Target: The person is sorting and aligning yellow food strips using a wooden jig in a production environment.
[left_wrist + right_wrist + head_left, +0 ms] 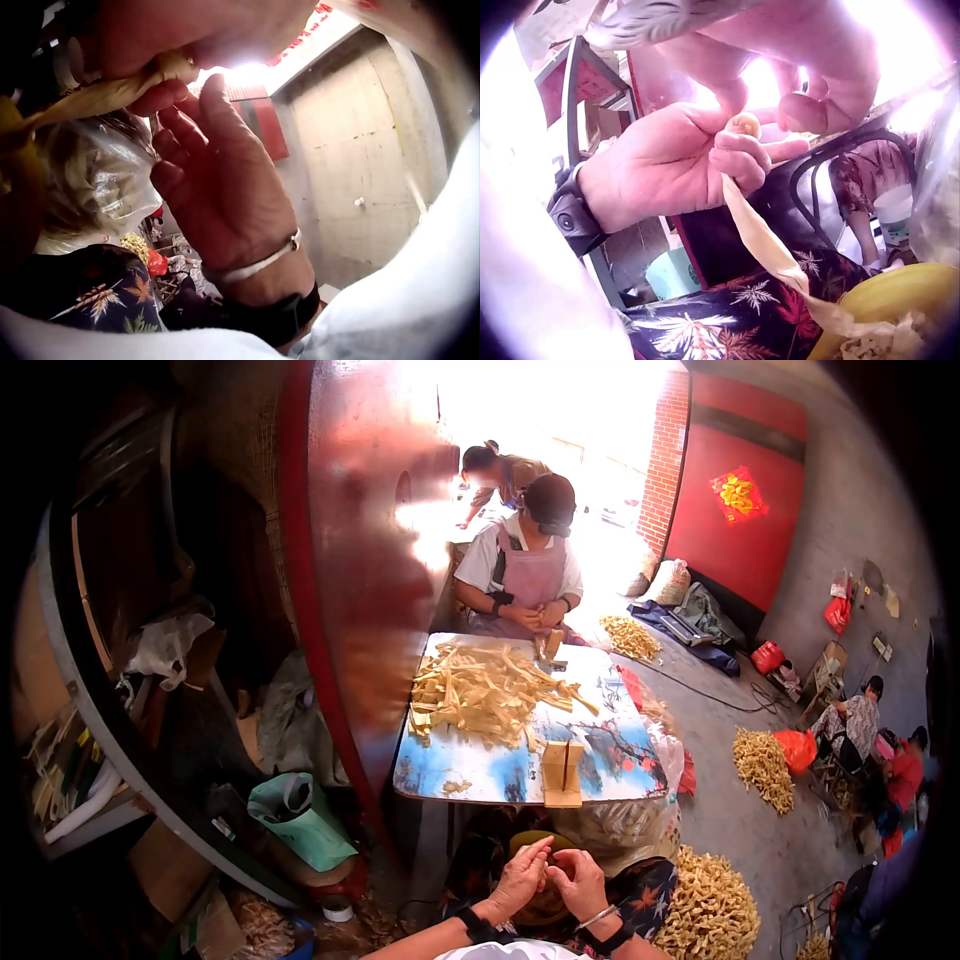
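Observation:
A long pale yellow strip, like tofu skin (761,232), is wrapped at its upper end into a small coil (744,126). My left hand (675,161), palm up, grips that end with curled fingers, while the tail hangs toward a yellow bowl (904,289) holding shredded pieces. Facing it is my right hand (232,180), with a bangle (259,262) on the wrist. The thumb tip of that hand meets the coil, its other fingers loosely bent and apart from the thumb. In the head view both hands meet over the bowl (530,842) at my lap.
Ahead, a painted table (480,788) bears a heap of strips (480,695) and a wooden stand (562,772). A person (530,565) sits across. Knotted pieces (710,905) lie heaped on the right floor; a plastic bag (625,830) stands under the table edge.

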Demonstrator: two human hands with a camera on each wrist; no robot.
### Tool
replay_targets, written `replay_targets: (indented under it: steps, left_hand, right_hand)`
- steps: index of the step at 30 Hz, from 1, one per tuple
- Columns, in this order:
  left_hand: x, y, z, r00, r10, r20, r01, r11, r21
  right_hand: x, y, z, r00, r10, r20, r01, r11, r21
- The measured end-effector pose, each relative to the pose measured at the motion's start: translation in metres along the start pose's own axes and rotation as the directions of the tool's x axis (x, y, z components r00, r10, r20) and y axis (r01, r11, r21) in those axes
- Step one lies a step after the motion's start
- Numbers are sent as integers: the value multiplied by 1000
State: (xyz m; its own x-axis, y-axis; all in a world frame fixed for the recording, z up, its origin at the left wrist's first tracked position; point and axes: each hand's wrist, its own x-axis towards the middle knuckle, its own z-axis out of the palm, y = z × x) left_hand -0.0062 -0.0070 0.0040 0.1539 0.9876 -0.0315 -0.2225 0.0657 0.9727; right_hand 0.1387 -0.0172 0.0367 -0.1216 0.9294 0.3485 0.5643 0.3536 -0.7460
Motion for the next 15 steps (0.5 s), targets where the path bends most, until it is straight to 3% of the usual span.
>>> replay_targets:
  steps: [2,4,5,6,9,11,14,15]
  left_hand:
    - [4,-7,4,993,102,54,-106,991,83]
    - [8,-9,6,970,215,110,-232,959,164]
    - [8,-9,4,981,111,159,-136,978,156]
    - [6,-9,5,986,80,148,-91,994,64]
    - [1,-2,6,989,-12,148,34,989,-146]
    - [-6,13,1,982,-74,171,109,973,-206]
    - [-3,-9,-11,969,-16,247,38,996,-85]
    - [-4,-3,-10,965,-36,261,82,982,-169]
  right_hand:
    - [2,9,1,990,65,127,-81,989,124]
    - [3,13,4,992,16,127,-25,998,64]
    - [4,12,4,993,-8,115,1,998,57]
    - [5,10,5,994,-31,102,26,998,52]
    - [5,10,4,994,111,25,-112,989,92]
    - [8,14,1,997,61,-54,-56,995,80]
    - [13,7,-6,994,9,-112,-6,1000,27]
    - [12,6,-7,994,-7,-108,8,1000,5]
